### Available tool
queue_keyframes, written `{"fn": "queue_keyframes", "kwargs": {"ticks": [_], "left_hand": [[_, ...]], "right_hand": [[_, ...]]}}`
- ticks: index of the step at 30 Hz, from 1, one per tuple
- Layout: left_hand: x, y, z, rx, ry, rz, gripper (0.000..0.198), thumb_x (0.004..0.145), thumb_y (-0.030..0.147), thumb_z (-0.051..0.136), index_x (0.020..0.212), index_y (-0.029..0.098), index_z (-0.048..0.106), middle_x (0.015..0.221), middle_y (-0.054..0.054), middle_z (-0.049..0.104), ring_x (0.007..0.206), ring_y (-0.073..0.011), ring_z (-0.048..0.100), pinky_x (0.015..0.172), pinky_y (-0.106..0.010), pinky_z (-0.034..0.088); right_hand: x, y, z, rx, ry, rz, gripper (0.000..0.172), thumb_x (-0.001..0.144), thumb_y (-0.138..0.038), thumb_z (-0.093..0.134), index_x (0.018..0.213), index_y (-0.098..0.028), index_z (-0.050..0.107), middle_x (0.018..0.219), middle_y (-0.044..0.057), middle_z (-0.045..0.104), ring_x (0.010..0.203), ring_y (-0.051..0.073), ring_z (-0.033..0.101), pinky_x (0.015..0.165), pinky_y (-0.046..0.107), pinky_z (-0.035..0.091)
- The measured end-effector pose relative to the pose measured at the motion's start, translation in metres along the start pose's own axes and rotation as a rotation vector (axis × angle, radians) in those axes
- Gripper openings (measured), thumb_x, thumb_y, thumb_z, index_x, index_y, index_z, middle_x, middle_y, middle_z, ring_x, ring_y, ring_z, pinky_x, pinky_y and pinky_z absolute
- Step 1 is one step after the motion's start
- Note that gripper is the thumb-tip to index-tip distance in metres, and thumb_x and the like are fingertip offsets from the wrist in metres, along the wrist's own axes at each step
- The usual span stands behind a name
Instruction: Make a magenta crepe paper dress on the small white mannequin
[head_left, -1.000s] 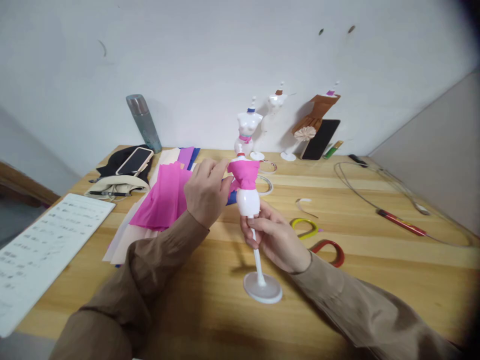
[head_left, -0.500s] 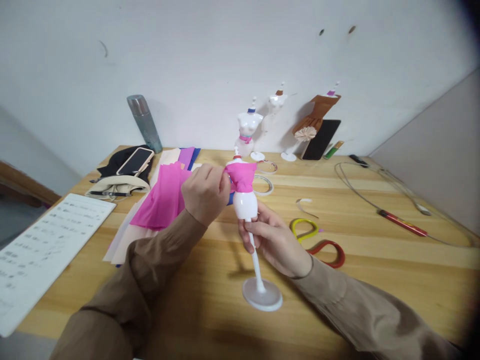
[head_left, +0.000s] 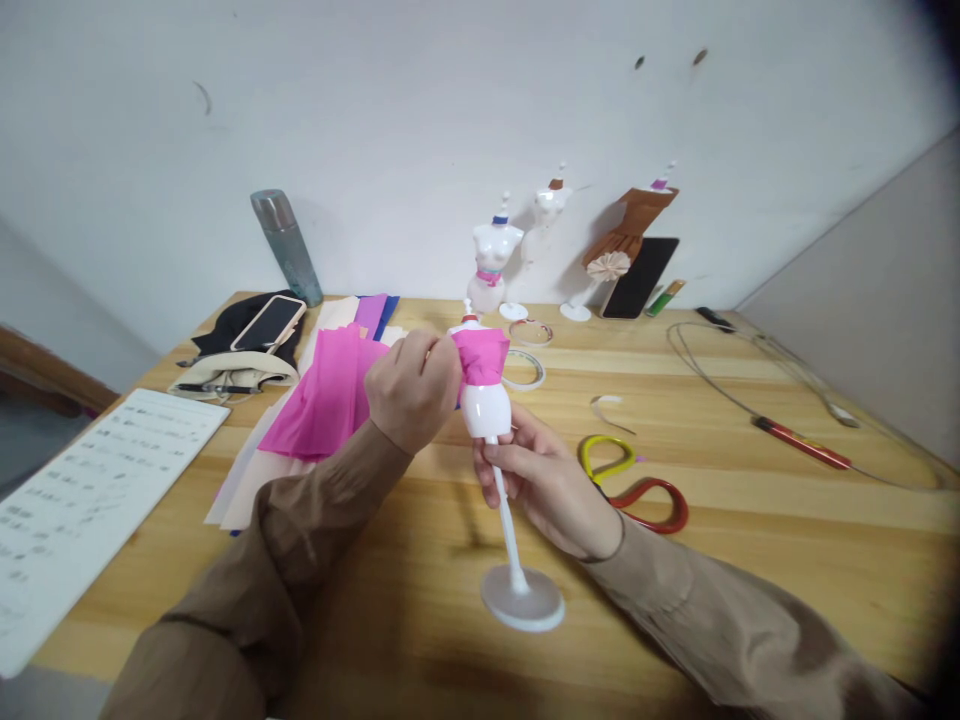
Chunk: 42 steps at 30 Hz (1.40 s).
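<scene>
A small white mannequin on a round-footed stand tilts a little over the table, a pink crepe paper strip wrapped about its chest. My right hand grips the stand's stem just below the hips, between thumb and fingers. At the mannequin's side, my left hand is closed, pinching the pink strip where it meets the back; its fingertips are hidden behind the hand. Left of that hand lies a stack of pink sheets over pale ones.
Scissors with yellow and red handles lie to the right. Tape rolls sit behind the mannequin. Along the wall stand more mannequins, a dark phone and a bottle. A written sheet is at left, cables at right.
The mannequin has shifted slightly left and its base tips a little towards me. My left hand keeps closed at the pink strip; my right hand keeps its hold on the stem.
</scene>
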<state>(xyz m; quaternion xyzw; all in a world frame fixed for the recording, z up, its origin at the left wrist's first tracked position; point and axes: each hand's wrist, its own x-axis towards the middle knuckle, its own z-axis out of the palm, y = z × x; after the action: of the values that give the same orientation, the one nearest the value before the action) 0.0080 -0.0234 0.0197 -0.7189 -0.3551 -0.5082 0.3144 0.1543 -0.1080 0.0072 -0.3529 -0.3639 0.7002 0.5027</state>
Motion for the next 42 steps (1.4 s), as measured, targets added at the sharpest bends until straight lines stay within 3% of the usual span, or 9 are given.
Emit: {"fn": "queue_keyframes", "kwargs": {"ticks": [3,8,14,23,26,32,35,39,42], "left_hand": [[0.001,-0.001,0.001,-0.011,-0.015,-0.054,0.019,0.09,0.015,0.052,0.075,0.019,0.061,0.069,-0.003,0.062,0.064,-0.014,0.056,0.058,-0.027,0.036],[0.001,-0.002,0.003,-0.001,0.007,-0.035,0.018,0.089,0.013,0.052,0.093,0.015,0.069,0.072,-0.005,0.067,0.065,-0.0154,0.059,0.059,-0.027,0.038],[0.001,-0.004,0.004,-0.05,-0.049,-0.118,0.024,0.09,0.013,0.048,0.08,0.016,0.07,0.06,-0.001,0.061,0.056,-0.0131,0.053,0.056,-0.026,0.036],[0.0,-0.008,0.006,-0.231,-0.105,-0.241,0.021,0.087,0.009,0.051,0.089,0.014,0.071,0.076,-0.005,0.072,0.066,-0.0146,0.063,0.063,-0.025,0.046],[0.0,-0.01,0.007,-0.227,-0.189,-0.268,0.022,0.088,0.011,0.051,0.096,0.014,0.071,0.085,-0.007,0.074,0.075,-0.0172,0.066,0.069,-0.027,0.048],[0.002,-0.017,0.007,-0.19,-0.477,-0.432,0.039,0.083,0.012,0.057,0.121,0.017,0.062,0.095,-0.007,0.071,0.077,-0.0187,0.063,0.069,-0.029,0.048],[0.006,-0.02,0.003,-0.201,-0.471,-0.526,0.036,0.078,0.011,0.06,0.113,0.017,0.064,0.083,-0.003,0.068,0.073,-0.0181,0.062,0.068,-0.029,0.047],[0.012,-0.011,-0.005,-0.31,-0.384,-0.663,0.006,0.08,0.019,0.058,0.079,0.018,0.064,0.059,0.002,0.057,0.056,-0.0142,0.054,0.058,-0.027,0.042],[0.014,0.004,-0.01,-0.603,-0.498,-0.723,0.017,0.083,0.028,0.056,0.07,0.018,0.062,0.061,0.001,0.062,0.058,-0.014,0.057,0.059,-0.026,0.045]], "right_hand": [[0.0,0.0,0.0,0.002,-0.004,0.003,0.034,0.067,-0.018,0.075,0.097,-0.02,0.059,0.069,-0.005,0.056,0.053,0.009,0.054,0.04,0.019,0.049],[-0.001,0.001,0.001,-0.026,-0.023,0.012,0.034,0.067,-0.018,0.075,0.097,-0.021,0.059,0.072,-0.005,0.056,0.054,0.009,0.056,0.042,0.02,0.051],[0.0,0.002,0.0,-0.036,-0.016,0.015,0.036,0.066,-0.019,0.075,0.097,-0.021,0.058,0.073,-0.005,0.056,0.054,0.008,0.056,0.042,0.02,0.051],[0.002,0.002,-0.002,-0.042,-0.002,0.015,0.037,0.067,-0.018,0.074,0.1,-0.022,0.057,0.072,-0.006,0.056,0.055,0.009,0.056,0.043,0.02,0.051],[0.003,0.001,-0.002,-0.06,0.005,0.008,0.039,0.067,-0.019,0.075,0.102,-0.022,0.057,0.071,-0.006,0.056,0.055,0.009,0.056,0.043,0.02,0.051],[0.006,0.0,-0.003,-0.121,0.025,-0.053,0.054,0.066,-0.02,0.075,0.116,-0.024,0.053,0.073,-0.006,0.057,0.056,0.01,0.057,0.047,0.023,0.054],[0.01,0.0,-0.007,-0.167,0.049,-0.107,0.061,0.067,-0.02,0.075,0.122,-0.025,0.049,0.074,-0.006,0.058,0.057,0.01,0.057,0.049,0.025,0.055],[0.017,0.001,-0.013,-0.206,0.086,-0.187,0.062,0.067,-0.021,0.075,0.121,-0.026,0.046,0.074,-0.006,0.056,0.059,0.011,0.056,0.051,0.027,0.055],[0.021,0.002,-0.016,-0.231,0.1,-0.234,0.061,0.068,-0.021,0.075,0.121,-0.027,0.045,0.075,-0.006,0.055,0.06,0.011,0.053,0.052,0.027,0.055]]}}
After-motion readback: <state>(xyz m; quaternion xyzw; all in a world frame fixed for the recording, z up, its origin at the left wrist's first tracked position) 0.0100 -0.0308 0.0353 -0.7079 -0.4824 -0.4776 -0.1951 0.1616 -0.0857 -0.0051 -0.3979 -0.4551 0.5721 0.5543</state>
